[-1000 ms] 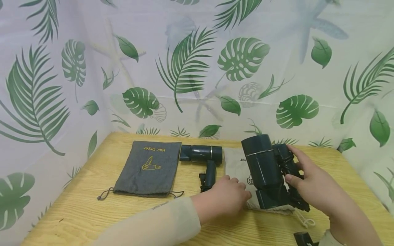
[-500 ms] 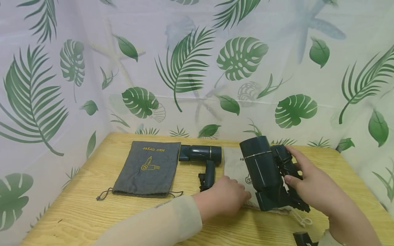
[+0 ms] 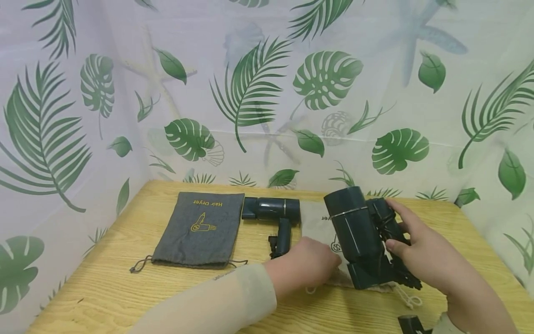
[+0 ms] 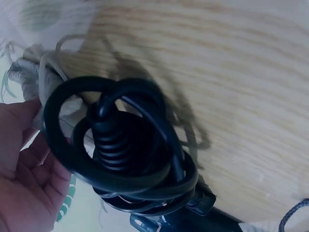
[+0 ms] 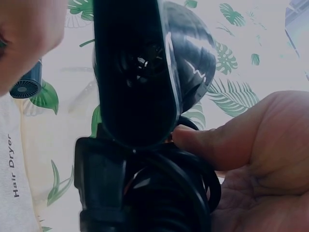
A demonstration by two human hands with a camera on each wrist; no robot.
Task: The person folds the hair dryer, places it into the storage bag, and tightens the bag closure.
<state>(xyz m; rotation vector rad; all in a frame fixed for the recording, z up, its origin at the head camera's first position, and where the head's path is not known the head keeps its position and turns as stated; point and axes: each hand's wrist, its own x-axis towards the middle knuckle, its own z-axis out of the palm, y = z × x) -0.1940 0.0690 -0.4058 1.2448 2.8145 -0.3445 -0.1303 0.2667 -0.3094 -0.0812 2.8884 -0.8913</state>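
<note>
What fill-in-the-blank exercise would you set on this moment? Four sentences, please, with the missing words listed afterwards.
The ____ hand holds a hair dryer.
The printed words on the gray bag read "____".
A second dryer lies ____ the gray bag and the pale bag.
Of those two bags, the left hand touches the ____ one.

Missing words: right; Hair Dryer; between; pale.

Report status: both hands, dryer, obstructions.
Right hand grips raised dryer over pale bag. Left hand pinches bag's edge. Possible obstruction: second dryer close by that hand.
</note>
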